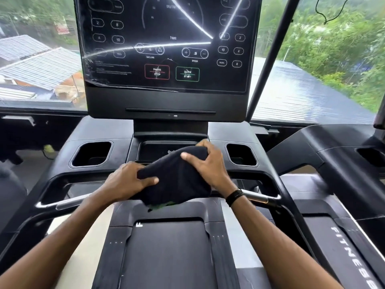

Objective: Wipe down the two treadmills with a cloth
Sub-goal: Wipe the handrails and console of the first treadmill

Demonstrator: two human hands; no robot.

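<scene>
Reaching forward over the running belt of the nearer treadmill, both bare forearms meet at a dark cloth held between the two hands. The left hand grips the cloth's near left end, thumb lying across the top of the fabric and fingers curled underneath. The right hand grips the far right end, thumb pressed on top and fingers wrapped over the bunched edge; a dark wristband sits on that wrist. The cloth is bundled into a thick roll slanting from the left hand up to the right hand, with a sliver of green showing at its lower edge. It hangs in front of the handlebar, whose metal grips show just outside each wrist.

Just beyond the hands lies a shallow centre tray in the console shelf, partly hidden by the cloth. A cup holder opens to the left of the left hand, and a second cup holder to the right of the right hand. Above and beyond the hands stands the dark console screen, marked with TIME, INCLINE, SPEED, a red PAUSE STOP box and a green QUICK START box, with bright streaks of reflection across it. To the far right of the right hand runs the second treadmill, its side rail lettered FITNESS. Farthest off, a window shows rooftops and green trees.
</scene>
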